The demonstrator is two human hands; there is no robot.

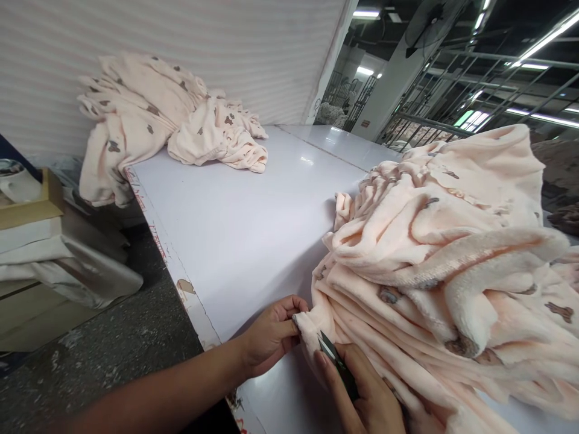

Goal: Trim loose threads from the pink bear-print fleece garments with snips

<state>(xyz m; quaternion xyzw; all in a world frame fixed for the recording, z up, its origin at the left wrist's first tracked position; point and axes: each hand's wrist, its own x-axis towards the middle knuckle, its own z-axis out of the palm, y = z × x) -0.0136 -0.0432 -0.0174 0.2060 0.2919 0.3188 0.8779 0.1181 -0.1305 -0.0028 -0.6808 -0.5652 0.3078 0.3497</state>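
A heap of pale pink plush fabric point(389, 283) with grey-brown bear-like prints covers the right side of the white table. My left hand point(275, 331) pinches a folded edge of this fabric near the table's front left. Just right of it, my right hand point(362, 392) grips small dark thread snips point(339, 367). Their pale blade tips lie against the fabric, close to the pinched edge. Whether the blades are apart or together is hard to make out. Part of my right hand is cut off by the lower frame edge.
A second pile of the same pink fabric point(136, 114) hangs over the table's far left corner. The white table point(235, 217) has a worn, chipped left edge. Beyond it, on the left, stands a covered box point(58, 253) on the floor. Metal railings point(434, 90) rise at the back right.
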